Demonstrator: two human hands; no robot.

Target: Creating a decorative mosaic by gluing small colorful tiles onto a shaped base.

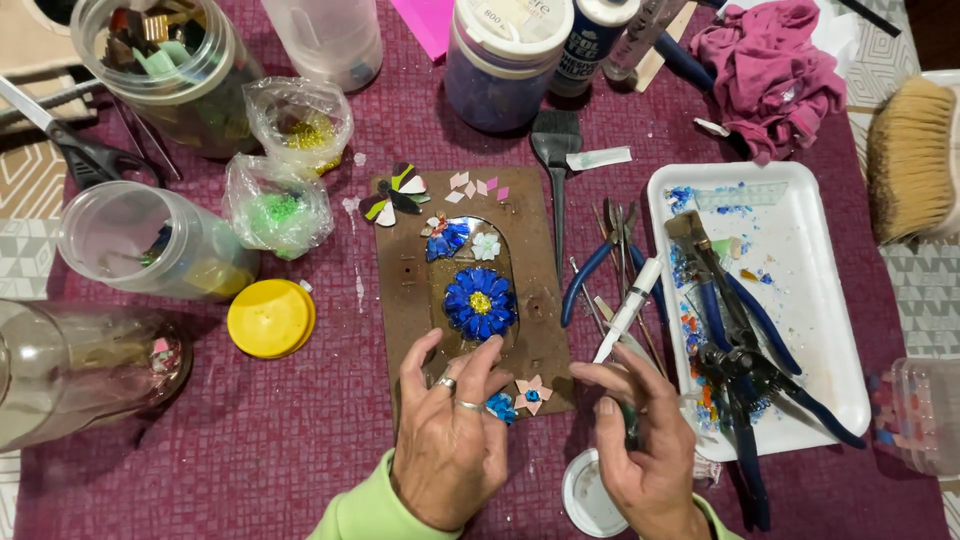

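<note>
A brown board (530, 225) lies in the middle of the maroon cloth, carrying a large blue mosaic flower (480, 302) with a yellow centre, smaller flowers (447, 238) and loose pink pieces. My left hand (447, 430), rings on two fingers, rests on the board's near edge with fingers spread, just below the blue flower and beside a small blue piece (501, 406) and pink petals (532, 392). My right hand (645, 450) grips a white syringe-like applicator (627, 310) pointing up and right beside the board.
A white tray (810, 260) with blue-handled nippers (735, 330) lies right. Plastic jars (150, 240), bags of pieces (278, 205), a yellow lid (271, 318), scissors (70, 140), a black brush (557, 150), a pink rag (768, 70) and a bristle brush (910, 155) surround the board.
</note>
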